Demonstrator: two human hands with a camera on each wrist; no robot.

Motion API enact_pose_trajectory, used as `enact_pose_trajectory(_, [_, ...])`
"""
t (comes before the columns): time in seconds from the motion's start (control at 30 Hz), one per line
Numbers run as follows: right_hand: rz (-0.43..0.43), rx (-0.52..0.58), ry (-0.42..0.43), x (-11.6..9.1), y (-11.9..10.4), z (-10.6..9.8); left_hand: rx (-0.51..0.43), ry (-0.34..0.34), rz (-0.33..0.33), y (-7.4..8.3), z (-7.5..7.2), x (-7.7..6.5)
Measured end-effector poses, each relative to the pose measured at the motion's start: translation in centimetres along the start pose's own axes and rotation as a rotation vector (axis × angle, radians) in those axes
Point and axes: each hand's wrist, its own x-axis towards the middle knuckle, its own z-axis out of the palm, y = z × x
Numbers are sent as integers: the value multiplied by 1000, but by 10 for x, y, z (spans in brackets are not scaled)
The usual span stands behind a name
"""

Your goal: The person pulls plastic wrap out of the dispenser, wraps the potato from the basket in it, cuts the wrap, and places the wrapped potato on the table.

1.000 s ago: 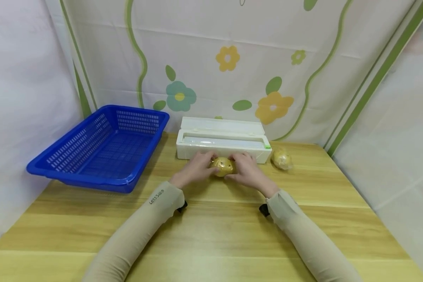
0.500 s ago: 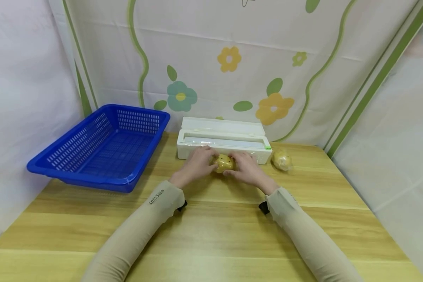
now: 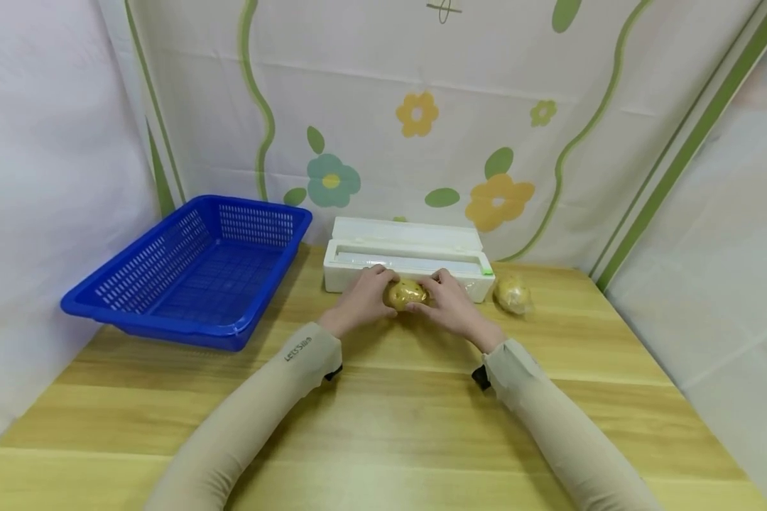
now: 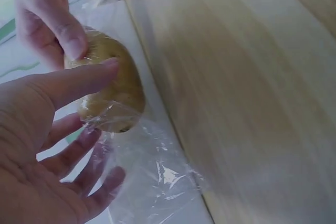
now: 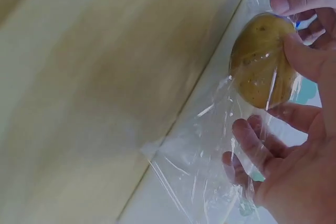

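Observation:
Between both hands is a yellow-brown potato [image 3: 406, 294], held in front of the white cling film box [image 3: 358, 277]. The left hand [image 3: 366, 297] grips its left end, thumb on the near face and fingers curled behind. From the other side the right hand [image 3: 449, 305] pinches it with thumb and index finger. Clear cling film [image 4: 152, 174] lies over the potato and trails beside it; in the right wrist view the film [image 5: 202, 166] stretches in creases past the lower fingers. The box's lid [image 3: 405, 232] stands raised at the back.
A second potato [image 3: 513, 294] in crumpled film sits by the box's right end. On the left stands a blue plastic basket [image 3: 166, 316] with slotted walls. A flowered cloth [image 3: 371, 106] hangs behind the wooden table [image 3: 383, 433].
The potato has turned a little between the fingers, and the fingers have shifted on it. Both hands stay in front of the box. The head view has tilted slightly.

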Motion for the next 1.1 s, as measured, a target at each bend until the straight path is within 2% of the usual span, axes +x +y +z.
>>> enact_pose_trajectory(0.2, [4, 8, 28, -1, -2, 2, 118, 45, 21, -1, 8, 6])
enact_pose_trajectory(0.33, [1, 56, 70, 0, -4, 2, 208, 80, 36, -2, 14, 9])
enact_pose_trajectory(0.5, [-2, 117, 97, -1, -3, 0, 226, 136, 50, -2, 16, 11])
enact_pose_trajectory(0.6, [-88, 75, 159, -5, 0, -2, 214, 154, 63, -1, 16, 12])
enact_pose_trajectory(0.73, [-290, -85, 285, -3, 1, -3, 198, 147, 74, -1, 12, 13])
enact_pose_trajectory(0.83, [-388, -170, 332, 2, -1, -3, 216, 129, 75, 0, 8, 14])
enact_pose_trajectory(0.97, [-405, -168, 323, 6, -3, -1, 237, 100, 80, 1, 6, 15])
enact_pose_trajectory(1.1, [-374, -113, 320, 7, -2, 0, 173, 99, 33, 0, 6, 13])
